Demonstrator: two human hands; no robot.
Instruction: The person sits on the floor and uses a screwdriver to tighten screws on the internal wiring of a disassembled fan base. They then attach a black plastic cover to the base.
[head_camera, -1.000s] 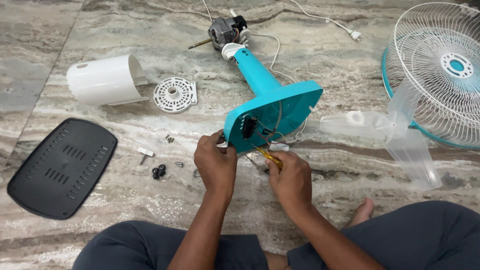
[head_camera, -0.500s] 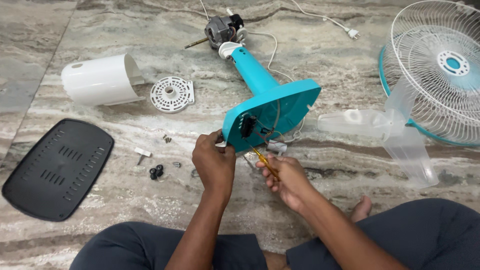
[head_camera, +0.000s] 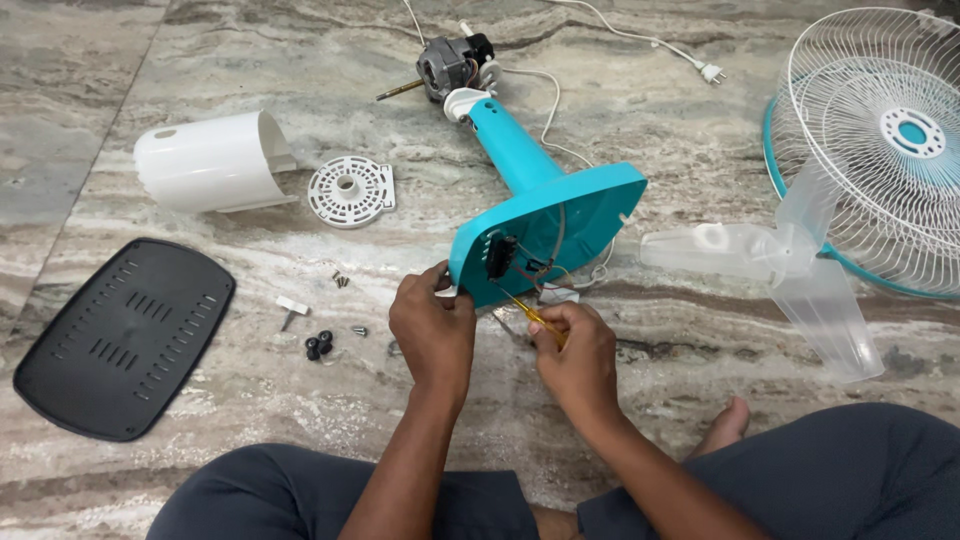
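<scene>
On the marble floor (head_camera: 250, 480) the tilted turquoise fan base (head_camera: 560, 225) stays put, its lower rim clasped by the left hand (head_camera: 432, 325), while the right hand (head_camera: 575, 350), shifted slightly, clenches a yellow-handled screwdriver (head_camera: 535, 318) at the underside, loose screws (head_camera: 340, 281) just left.

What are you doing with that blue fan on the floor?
A person sits on the marble floor with a taken-apart fan. The left hand steadies the edge of the blue fan base, tipped on its side. The right hand holds a yellow screwdriver whose tip pokes at the wiring inside. Around them lie the black bottom cover, a white motor cover, clear blades, the wire cage and small screws.
</scene>
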